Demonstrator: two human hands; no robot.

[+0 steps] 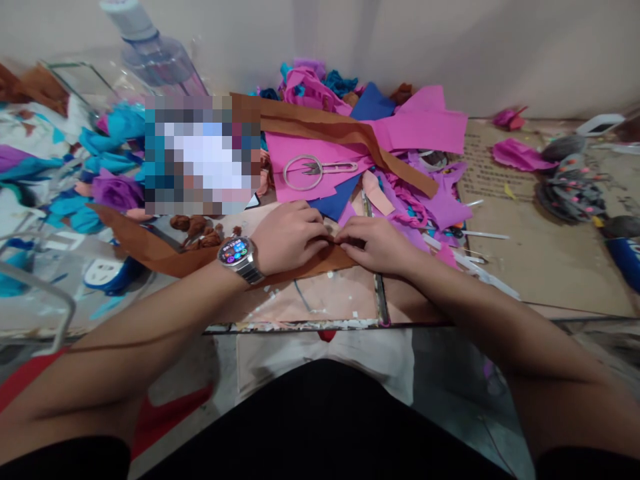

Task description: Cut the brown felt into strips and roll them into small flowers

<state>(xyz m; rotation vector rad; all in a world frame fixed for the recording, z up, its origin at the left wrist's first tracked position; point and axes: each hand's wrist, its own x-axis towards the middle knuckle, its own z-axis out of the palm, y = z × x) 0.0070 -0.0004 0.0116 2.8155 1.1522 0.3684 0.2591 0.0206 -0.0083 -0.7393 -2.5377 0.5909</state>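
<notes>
Left fingers (317, 230): pinched, brown paper (320, 264) | Right fingers (353, 231): pinched, brown paper

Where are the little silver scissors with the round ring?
In the head view, the silver scissors lie just above centre on bright pink paper, beyond the left hand.

A worktable (345, 297) has a pale peach top, its front edge chipped and flecked with white. A dark metal strip (381, 300) runs back from that edge, right of centre. Small white scraps (273, 292) are strewn near the middle of the front edge. There too lies a long brown crepe paper strip (320, 263), with crumpled brown pieces (195, 230) just behind its left part. A blue-and-white power socket (107, 272) sits toward the front left corner. Bright blue paper (113, 147) clutters the left side. Toward the back edge, pink paper sheets (300, 153) are heaped. Printed brown cardboard (535, 267) covers the right end.
</notes>
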